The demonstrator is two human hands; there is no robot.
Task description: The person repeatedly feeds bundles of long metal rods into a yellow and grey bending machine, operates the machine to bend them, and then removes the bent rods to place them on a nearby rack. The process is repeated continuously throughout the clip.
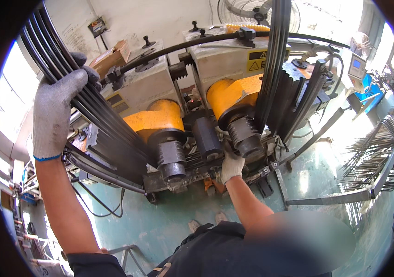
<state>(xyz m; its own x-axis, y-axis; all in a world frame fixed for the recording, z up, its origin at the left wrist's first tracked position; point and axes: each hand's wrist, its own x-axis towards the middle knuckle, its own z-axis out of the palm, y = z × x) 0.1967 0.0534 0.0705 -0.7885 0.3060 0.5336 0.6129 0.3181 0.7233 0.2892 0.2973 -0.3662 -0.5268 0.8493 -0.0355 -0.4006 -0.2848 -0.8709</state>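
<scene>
Clasping slanted rods (pixel 107 117) at the machine's (pixel 153 81) left, the left hand (pixel 57 108) is raised; the right hand (pixel 233 164) reaches low beside a dark cylinder (pixel 207 137), grip impossible to tell.

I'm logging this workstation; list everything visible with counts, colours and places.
Left rod bundle: one, black, upper left
Right rod bundle: one, black, right of centre
Machine housings: two, pale, upper centre
Yellow arms: two, yellow, before the housings
Dark block: one, dark grey, between yellow arms
Large fan: one, grey, top edge
Cardboard box: one, brown, upper left
Thick hose: one, black, across the housings
Control panel: one, pale, upper right
Loose rods: uncountable, grey, right
Floor: one, green, below
Shoes: two, pale, bottom centre
Left hand: one, grey glove, gripping left rod bundle
Right hand: one, pale glove, near dark block
</scene>
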